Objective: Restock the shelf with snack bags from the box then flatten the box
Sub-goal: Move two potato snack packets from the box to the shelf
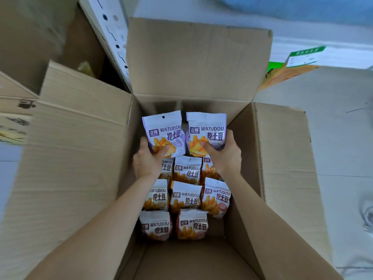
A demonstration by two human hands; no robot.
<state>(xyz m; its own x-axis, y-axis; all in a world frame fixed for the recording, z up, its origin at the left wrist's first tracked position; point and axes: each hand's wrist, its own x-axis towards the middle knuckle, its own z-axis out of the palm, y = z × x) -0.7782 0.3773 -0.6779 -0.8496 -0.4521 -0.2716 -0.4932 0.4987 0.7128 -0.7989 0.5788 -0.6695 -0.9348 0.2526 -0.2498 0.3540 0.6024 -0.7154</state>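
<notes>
Left thumb (pixel 163 148) presses the front of a purple-and-white WATUDOU snack bag (pixel 164 132), other fingers wrap behind it; left hand (pixel 146 160) grasps that bag by its lower edge. Right thumb (pixel 205 145) presses the front of a second purple-and-white WATUDOU bag (pixel 206 131), right hand (pixel 227 153) grasps it the same way. Both bags are upright, side by side, just above the far end of the open brown cardboard box (pixel 268 158). Both bare forearms reach down into the box. Orange-and-white WATUDOU bags (pixel 186 196) lie in rows on the box bottom below the hands; near end of the bottom is bare cardboard. All four flaps stand open; far flap (pixel 197 57) upright. More brown cartons (pixel 18 110) at far left, a green-and-orange carton (pixel 290 67) at far right on the pale floor (pixel 343 138).
</notes>
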